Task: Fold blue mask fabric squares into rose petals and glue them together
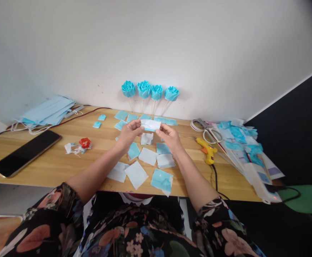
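Note:
A folded piece of white and blue mask fabric (150, 124) is stretched between my two hands above the table. My left hand (130, 134) pinches its left end, and my right hand (169, 136) pinches the right end. Below and around them lie several cut fabric squares, some white side up like the white square (136, 174), others blue like the blue square (162, 180). Behind, several blue fabric roses (144, 89) on thin sticks lean against the wall. Two small folded blue pieces (97, 124) sit to the left of my left hand.
On the left are a phone (27, 152), a stack of face masks (48, 110) and a crumpled red wrapper (85, 142) with scraps. To the right lie a yellow glue gun (208, 150) with its cord, scissors (212, 136), tape (197, 125), blue scraps (237, 134) and a power strip (259, 184).

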{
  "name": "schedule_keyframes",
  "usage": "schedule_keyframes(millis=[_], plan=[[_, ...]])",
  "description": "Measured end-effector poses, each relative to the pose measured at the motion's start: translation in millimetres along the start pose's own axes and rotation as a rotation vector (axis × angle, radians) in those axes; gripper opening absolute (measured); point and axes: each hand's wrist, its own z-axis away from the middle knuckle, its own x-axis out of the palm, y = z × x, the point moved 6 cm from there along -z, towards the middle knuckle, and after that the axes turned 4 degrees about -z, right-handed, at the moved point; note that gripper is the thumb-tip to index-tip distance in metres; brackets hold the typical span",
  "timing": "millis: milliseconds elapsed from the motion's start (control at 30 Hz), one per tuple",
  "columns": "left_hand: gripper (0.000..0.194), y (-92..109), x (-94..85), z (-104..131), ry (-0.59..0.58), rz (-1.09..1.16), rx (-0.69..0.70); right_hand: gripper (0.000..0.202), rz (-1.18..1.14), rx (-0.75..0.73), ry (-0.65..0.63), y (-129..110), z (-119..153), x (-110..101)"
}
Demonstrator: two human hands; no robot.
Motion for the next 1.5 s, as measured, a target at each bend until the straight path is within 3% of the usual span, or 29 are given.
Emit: schedule_keyframes(millis=[133,267,400,500,700,867,1100,1500], plan=[[0.032,6.4,-3.4,0.3,0.05,-0.029,0.082,0.022,0.041,0.049,-0.033,3.1,1.7,3.7],[0.037,7.4,-7.2,0.7,0.092,0.03,0.107,0.022,-0.052,0.046,0.024,1.4,2.2,5.5],[0.045,-2.6,4.6,3.1,-0.053,0.097,-0.011,0.026,-0.125,0.022,0.048,-3.5,3.3,7.3],[0.037,-9.7,16.7,8.5,-0.186,0.013,-0.063,0.026,-0.127,0.047,0.022,-5.2,6.3,11.4],[0.035,-20.5,11.8,8.3,-0.081,0.031,-0.146,0.026,-0.188,0.066,-0.055,-4.2,9.8,21.7],[0.031,-24.2,9.3,5.4,-0.054,0.099,-0.186,0.036,-0.177,0.065,-0.021,-0.6,7.4,17.5],[0.028,-26.9,9.9,5.6,-0.069,0.092,-0.182,0.044,-0.239,0.055,-0.086,-5.1,8.4,21.2],[0.028,-17.4,8.2,4.5,-0.059,0.222,-0.155,0.039,-0.159,0.055,-0.023,-2.1,6.7,16.4]])
